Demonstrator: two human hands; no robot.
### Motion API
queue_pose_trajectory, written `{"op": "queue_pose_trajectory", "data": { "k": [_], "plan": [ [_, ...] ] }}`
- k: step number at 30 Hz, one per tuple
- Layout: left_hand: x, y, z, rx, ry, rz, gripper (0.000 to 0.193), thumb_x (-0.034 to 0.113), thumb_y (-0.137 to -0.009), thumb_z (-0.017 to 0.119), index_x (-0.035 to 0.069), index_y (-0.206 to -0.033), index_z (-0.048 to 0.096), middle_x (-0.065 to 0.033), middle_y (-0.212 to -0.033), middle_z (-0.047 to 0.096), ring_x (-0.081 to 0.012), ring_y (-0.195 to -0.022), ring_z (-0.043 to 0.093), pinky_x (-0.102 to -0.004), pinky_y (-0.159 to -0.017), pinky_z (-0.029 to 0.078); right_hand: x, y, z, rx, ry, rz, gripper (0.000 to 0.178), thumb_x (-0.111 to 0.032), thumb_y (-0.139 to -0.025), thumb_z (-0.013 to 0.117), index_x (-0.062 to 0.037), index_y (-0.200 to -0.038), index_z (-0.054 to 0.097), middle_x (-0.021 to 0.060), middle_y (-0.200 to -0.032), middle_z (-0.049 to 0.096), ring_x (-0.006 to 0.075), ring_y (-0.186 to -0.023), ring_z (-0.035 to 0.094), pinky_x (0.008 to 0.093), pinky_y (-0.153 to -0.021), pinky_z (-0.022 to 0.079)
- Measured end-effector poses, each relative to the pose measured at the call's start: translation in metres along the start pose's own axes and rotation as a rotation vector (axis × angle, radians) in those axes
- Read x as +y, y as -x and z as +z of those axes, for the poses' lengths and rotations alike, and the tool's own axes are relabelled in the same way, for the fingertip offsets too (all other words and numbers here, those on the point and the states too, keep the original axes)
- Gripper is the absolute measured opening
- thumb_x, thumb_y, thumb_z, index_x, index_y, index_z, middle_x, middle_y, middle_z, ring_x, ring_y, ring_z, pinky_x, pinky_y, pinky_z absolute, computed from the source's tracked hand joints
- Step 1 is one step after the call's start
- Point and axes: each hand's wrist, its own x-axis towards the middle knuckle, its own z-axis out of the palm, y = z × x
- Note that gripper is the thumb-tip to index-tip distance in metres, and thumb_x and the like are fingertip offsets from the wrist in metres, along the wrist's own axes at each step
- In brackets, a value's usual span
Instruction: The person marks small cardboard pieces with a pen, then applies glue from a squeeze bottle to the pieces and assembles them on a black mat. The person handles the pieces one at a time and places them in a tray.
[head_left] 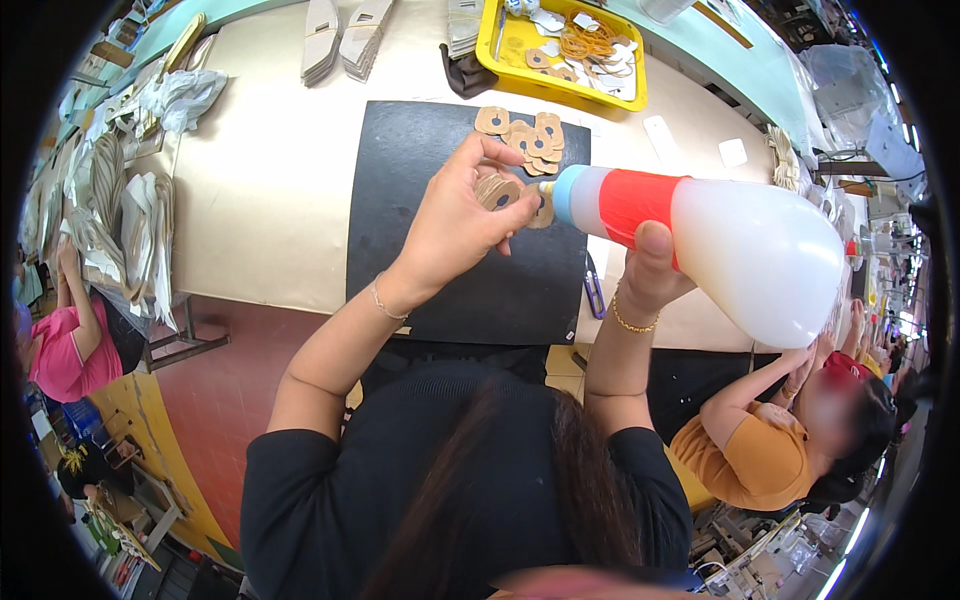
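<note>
My left hand [452,222] is closed around a small stack of tan, round-ended patches [494,191] with dark centres. My right hand [656,272] grips a big translucent squeeze bottle [765,250] tipped on its side, with a red band and a light-blue cap. Its nozzle [546,187] points left, at one tan patch [543,213] beside my left fingertips; whether they touch is hard to tell. Beyond my hands, a loose pile of the same patches [535,143] lies on the black mat [430,300].
A yellow tray [490,45] at the back holds rubber bands and small pieces. Stacks of long pale strips [322,40] lie to its left. A purple-handled tool [595,295] rests beside the mat. One co-worker [765,450] sits at right, another [75,345] at far left.
</note>
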Motion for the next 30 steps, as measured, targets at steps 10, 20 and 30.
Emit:
{"op": "queue_pose_trajectory", "data": {
  "k": [10, 20, 30],
  "plan": [
    [-0.012, -0.008, -0.004, -0.012, -0.095, -0.069, 0.028, 0.009, -0.08, 0.071, 0.0, -0.099, 0.054, -0.0051, -0.076, 0.061, -0.0068, -0.054, 0.056, -0.0205, -0.043, 0.045, 0.017, -0.005, -0.013, 0.153, 0.211, -0.136, 0.057, -0.046, -0.075, 0.076, 0.0001, -0.104, 0.06, 0.0089, -0.098, 0.061, 0.0205, -0.083, 0.06, 0.0338, -0.075, 0.051],
    [-0.058, -0.112, -0.021, 0.175, -0.324, 0.007, 0.022, 0.014, -0.083, 0.069, -0.002, -0.097, 0.063, -0.0024, -0.064, 0.058, -0.0055, -0.05, 0.052, -0.0202, -0.04, 0.043, 0.012, -0.002, -0.028, 0.269, 0.247, -0.079, 0.072, -0.051, -0.071, 0.078, 0.0005, -0.113, 0.052, 0.0096, -0.101, 0.057, 0.0214, -0.086, 0.059, 0.0335, -0.077, 0.051],
    [-0.039, -0.062, -0.037, -0.158, 0.419, -0.152, 0.04, 0.007, -0.091, 0.057, -0.009, -0.125, 0.045, -0.0205, -0.112, 0.06, -0.0214, -0.101, 0.063, -0.0295, -0.087, 0.054, 0.017, -0.005, -0.026, 0.261, 0.161, -0.063, 0.066, -0.046, -0.072, 0.079, 0.0001, -0.111, 0.053, 0.0095, -0.102, 0.058, 0.0214, -0.088, 0.058, 0.0338, -0.077, 0.051]
  ]
}}
